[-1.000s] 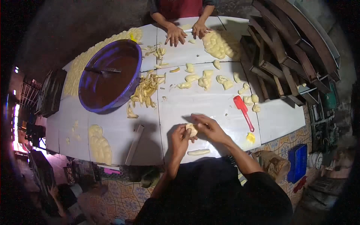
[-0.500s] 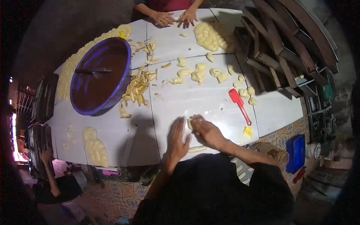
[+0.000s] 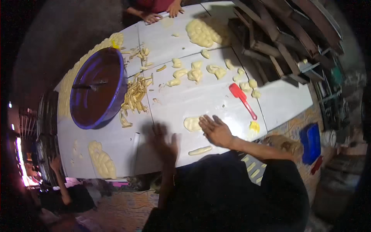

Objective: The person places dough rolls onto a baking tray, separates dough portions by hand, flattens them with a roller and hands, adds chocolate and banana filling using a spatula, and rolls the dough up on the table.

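My right hand [image 3: 215, 132] is open, its fingertips on the edge of a flattened pale dough oval [image 3: 191, 123]. My left hand [image 3: 164, 144], open and blurred, is apart from the dough to its left, near a pale rod [image 3: 135, 145]. A short dough strip [image 3: 199, 150] lies near the table edge, below the oval. A red plastic scraper [image 3: 243, 100] lies to the right, beside several dough lumps [image 3: 218, 71].
A large purple basin [image 3: 119, 73] of brown mixture, loose peels or strips [image 3: 135, 94] and dough sheets [image 3: 101, 160] cover the left. Dark metal pans [image 3: 282, 46] are stacked back right. A co-worker's hands [image 3: 151, 17] work at the far edge; another person's hand [image 3: 55, 163] is at lower left.
The dough piece, held in both hands earlier, now lies flattened on the table. My left hand has moved left off it. The view has shifted, and the co-worker's hands hold a pale rod.
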Tool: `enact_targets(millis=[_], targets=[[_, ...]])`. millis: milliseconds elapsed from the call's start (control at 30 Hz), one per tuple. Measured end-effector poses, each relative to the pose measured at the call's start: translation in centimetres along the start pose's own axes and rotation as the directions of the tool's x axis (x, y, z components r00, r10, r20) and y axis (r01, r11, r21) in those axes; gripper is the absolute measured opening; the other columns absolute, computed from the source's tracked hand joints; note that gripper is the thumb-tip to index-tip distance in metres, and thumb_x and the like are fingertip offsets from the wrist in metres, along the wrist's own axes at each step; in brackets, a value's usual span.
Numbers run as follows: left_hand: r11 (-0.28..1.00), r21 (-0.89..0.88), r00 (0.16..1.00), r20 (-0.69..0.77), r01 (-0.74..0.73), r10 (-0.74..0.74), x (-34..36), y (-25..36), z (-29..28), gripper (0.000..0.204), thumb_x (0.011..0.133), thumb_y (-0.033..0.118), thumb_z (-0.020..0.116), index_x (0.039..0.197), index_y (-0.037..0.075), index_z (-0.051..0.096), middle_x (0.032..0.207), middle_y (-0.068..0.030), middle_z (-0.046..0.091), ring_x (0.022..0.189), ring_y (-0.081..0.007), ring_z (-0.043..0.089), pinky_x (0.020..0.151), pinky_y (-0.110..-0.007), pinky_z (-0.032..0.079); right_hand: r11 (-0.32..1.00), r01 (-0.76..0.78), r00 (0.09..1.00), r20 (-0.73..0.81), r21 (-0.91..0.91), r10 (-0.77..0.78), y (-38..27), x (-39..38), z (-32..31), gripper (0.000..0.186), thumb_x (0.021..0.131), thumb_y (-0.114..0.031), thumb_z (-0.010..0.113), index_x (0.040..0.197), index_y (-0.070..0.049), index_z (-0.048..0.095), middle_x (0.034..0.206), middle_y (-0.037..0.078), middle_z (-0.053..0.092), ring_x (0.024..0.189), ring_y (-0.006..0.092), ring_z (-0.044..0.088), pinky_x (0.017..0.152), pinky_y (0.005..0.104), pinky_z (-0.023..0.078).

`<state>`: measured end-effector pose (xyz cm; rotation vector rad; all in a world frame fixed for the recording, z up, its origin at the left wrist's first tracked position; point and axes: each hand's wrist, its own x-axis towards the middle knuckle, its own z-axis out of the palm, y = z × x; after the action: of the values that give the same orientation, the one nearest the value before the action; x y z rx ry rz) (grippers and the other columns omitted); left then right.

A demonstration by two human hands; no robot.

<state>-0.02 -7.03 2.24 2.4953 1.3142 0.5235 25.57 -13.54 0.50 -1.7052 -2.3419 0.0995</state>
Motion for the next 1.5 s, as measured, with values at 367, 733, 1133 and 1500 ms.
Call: enact_targets(millis=[367,733,1133,1500], targets=[[0.995,0.054,0.993,0.074,0.088,-0.092,-4.3,-5.5,3.0,0.036,0.090,0.011,0.065,0.125,0.003,0.061,0.120,-0.0168,0.062,0.110,-0.0387,0.060,0.092,-0.049,0.049,0.915,0.147,0.966,-0.255,0.375,-0.051,0.2,-0.1,-4.0,0.051,0.098,-0.029,0.064,0.141,-0.003,0.053,0.144,0.020,0.054,0.141,0.0352,0.044,0.105,0.0489,0.044],[0.981,-0.172,0.996,0.019,-0.085,0.090,-0.4,2.7,4.4,0.033,0.079,0.000,0.069,0.111,0.008,0.073,0.108,-0.0098,0.067,0.109,-0.0371,0.061,0.099,-0.052,0.047,0.941,-0.025,0.985,-0.151,0.338,0.080,1.3,-2.9,0.8,0.036,0.084,-0.021,0.075,0.116,-0.007,0.067,0.118,0.011,0.061,0.114,0.0305,0.055,0.093,0.0442,0.044],[0.924,0.358,0.984,-0.154,0.138,-0.088,16.0,1.1,6.6,0.065,0.103,0.040,0.047,0.157,0.006,0.034,0.166,-0.0202,0.023,0.153,-0.0462,0.015,0.112,-0.077,0.012,0.918,-0.367,0.879,-0.265,0.152,0.396,4.7,9.3,-0.3,0.031,0.097,-0.037,0.059,0.123,-0.024,0.070,0.124,0.018,0.053,0.114,0.0346,0.048,0.094,0.0498,0.037],[0.927,-0.169,0.930,0.099,-0.335,0.354,15.0,1.7,3.8,0.061,0.089,0.009,0.066,0.147,0.002,0.047,0.119,-0.0187,0.063,0.112,-0.0371,0.057,0.099,-0.048,0.045,0.737,-0.676,0.730,-0.142,-0.005,0.669,15.7,-0.7,-5.0,0.031,0.081,-0.029,0.078,0.103,-0.008,0.074,0.110,0.025,0.062,0.113,0.0408,0.052,0.088,0.0490,0.049]])
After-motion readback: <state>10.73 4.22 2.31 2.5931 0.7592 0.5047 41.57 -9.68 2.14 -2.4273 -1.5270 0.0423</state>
